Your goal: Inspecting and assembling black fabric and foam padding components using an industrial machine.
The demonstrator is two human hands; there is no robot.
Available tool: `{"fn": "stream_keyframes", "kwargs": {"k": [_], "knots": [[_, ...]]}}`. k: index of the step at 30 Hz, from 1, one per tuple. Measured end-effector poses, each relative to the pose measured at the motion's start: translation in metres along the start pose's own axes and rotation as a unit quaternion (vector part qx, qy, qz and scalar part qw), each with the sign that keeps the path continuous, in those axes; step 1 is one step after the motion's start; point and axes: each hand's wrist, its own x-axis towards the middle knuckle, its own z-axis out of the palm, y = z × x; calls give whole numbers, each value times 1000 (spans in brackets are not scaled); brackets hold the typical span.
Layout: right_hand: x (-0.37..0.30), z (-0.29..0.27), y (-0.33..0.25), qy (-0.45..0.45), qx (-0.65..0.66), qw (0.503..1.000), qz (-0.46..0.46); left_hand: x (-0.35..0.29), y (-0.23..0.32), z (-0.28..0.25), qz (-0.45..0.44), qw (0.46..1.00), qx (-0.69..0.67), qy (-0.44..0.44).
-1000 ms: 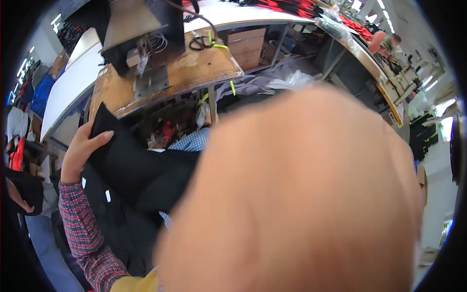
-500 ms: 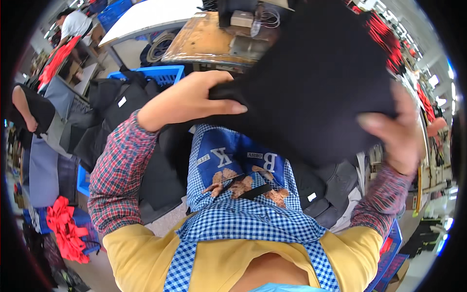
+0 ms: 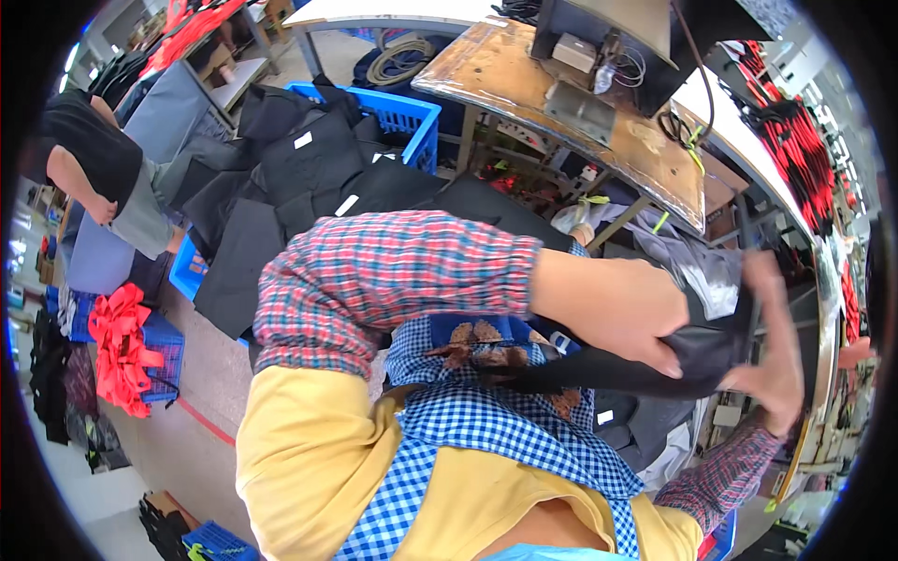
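Both hands grip a folded piece of black fabric at chest height: the left hand pinches its upper edge, the right hand clamps the far end from below. Behind the left forearm, a blue plastic crate overflows with similar black pieces. Judging by the shallow fingertip grip, the cloth could slip and unfold.

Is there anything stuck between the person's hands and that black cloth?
Nothing visible is. The left hand grips the black cloth from above, fingers pressed right onto it, and the right hand touches its far end, which looks blurred. The cloth lies across the blue checked apron, in front of the wooden workbench.
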Motion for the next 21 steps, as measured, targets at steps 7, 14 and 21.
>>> {"fn": "stream_keyframes", "kwargs": {"k": [7,14,21], "knots": [[-14,55,43,-190,249,915,255,6,-19,-10,-27,991,-125,-32],[-37,72,93,42,527,837,138,-34,-44,11,-89,934,-342,-58],[-72,91,141,127,601,774,150,-109,-42,-4,-245,964,-70,75]]}}
